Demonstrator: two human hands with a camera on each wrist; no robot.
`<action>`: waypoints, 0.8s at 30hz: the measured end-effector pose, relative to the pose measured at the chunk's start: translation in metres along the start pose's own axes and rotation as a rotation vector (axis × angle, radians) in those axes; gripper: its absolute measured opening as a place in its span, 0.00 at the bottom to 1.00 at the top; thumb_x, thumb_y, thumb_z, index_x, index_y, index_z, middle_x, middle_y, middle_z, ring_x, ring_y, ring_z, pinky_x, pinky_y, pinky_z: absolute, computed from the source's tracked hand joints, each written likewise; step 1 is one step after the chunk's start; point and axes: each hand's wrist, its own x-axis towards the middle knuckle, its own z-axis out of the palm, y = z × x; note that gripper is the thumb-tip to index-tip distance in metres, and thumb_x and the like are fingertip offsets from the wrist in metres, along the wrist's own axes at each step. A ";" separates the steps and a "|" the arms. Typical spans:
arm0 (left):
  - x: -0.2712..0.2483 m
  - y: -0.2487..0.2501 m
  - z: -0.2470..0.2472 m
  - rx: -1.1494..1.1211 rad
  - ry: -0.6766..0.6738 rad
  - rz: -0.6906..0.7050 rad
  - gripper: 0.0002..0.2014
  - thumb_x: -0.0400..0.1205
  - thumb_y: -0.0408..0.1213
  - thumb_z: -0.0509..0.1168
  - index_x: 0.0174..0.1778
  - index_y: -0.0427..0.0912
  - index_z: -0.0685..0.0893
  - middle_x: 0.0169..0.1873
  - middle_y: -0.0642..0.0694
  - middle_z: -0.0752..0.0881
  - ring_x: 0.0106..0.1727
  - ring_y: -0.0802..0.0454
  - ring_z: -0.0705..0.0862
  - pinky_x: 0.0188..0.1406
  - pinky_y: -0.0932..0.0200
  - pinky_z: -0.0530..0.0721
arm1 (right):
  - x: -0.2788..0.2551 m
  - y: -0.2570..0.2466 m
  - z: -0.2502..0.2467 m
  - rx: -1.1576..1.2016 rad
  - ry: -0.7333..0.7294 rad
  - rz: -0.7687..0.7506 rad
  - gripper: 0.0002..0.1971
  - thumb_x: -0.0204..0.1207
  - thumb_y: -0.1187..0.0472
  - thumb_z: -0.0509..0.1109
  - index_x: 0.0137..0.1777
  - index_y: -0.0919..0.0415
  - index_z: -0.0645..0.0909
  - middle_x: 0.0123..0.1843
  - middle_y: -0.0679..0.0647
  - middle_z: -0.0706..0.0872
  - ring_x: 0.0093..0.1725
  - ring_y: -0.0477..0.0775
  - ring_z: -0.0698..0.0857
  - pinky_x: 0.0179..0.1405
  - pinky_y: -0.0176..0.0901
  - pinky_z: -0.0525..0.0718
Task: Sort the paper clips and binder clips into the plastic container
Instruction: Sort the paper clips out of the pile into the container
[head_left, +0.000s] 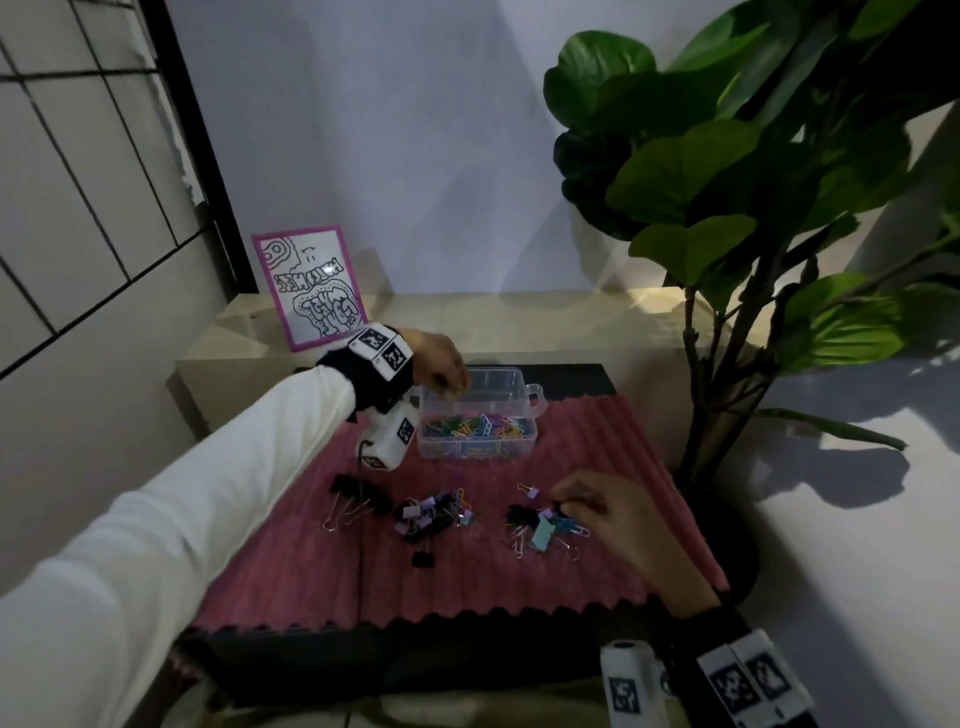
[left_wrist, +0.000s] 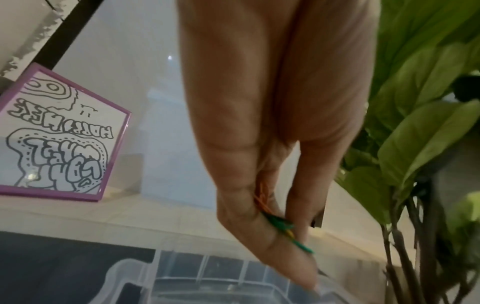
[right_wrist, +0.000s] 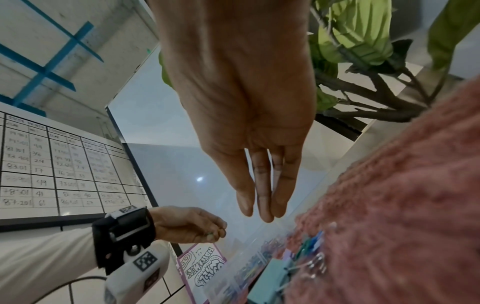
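Left hand (head_left: 439, 364) pinches paper clips (left_wrist: 279, 224) above the plastic container's (head_left: 480, 410) back-left rim; right hand (head_left: 592, 512), fingers seemingly relaxed, rests on loose binder clips (head_left: 543, 525) mid-mat (head_left: 467, 577).

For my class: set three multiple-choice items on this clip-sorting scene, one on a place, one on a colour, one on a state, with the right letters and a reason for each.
1. Where is the left hand?
A. above the far part of the plastic container
B. flat on the mat
C. on the plant

2. What colour is the mat under the loose clips?
A. blue
B. pink-red
C. white

3. What is the left hand doing?
A. lying open and empty
B. pinching coloured paper clips
C. gripping the picture frame

Answers:
1 A, the head view shows it over the container's far, empty part.
2 B, the ribbed mat is pink-red.
3 B, the left wrist view shows orange, yellow and green clips between its fingertips.
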 end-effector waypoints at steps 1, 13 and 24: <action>0.005 -0.001 0.000 0.035 -0.011 0.010 0.11 0.78 0.22 0.62 0.56 0.24 0.81 0.38 0.41 0.85 0.25 0.60 0.84 0.31 0.69 0.84 | -0.001 0.003 -0.002 -0.009 0.011 0.004 0.09 0.69 0.78 0.70 0.42 0.65 0.86 0.39 0.45 0.89 0.42 0.30 0.86 0.45 0.18 0.77; -0.007 -0.030 0.013 0.427 0.092 0.249 0.17 0.79 0.26 0.61 0.64 0.40 0.79 0.64 0.45 0.81 0.65 0.50 0.79 0.57 0.62 0.75 | 0.010 0.006 -0.010 -0.263 -0.043 -0.037 0.10 0.69 0.76 0.67 0.42 0.64 0.86 0.41 0.53 0.89 0.43 0.49 0.87 0.46 0.36 0.82; -0.061 -0.064 0.094 0.401 0.088 0.395 0.11 0.78 0.29 0.65 0.56 0.38 0.83 0.53 0.45 0.86 0.50 0.60 0.83 0.46 0.78 0.73 | 0.002 0.003 0.012 -0.580 -0.095 0.088 0.09 0.71 0.65 0.70 0.51 0.60 0.78 0.52 0.55 0.82 0.51 0.56 0.81 0.44 0.47 0.78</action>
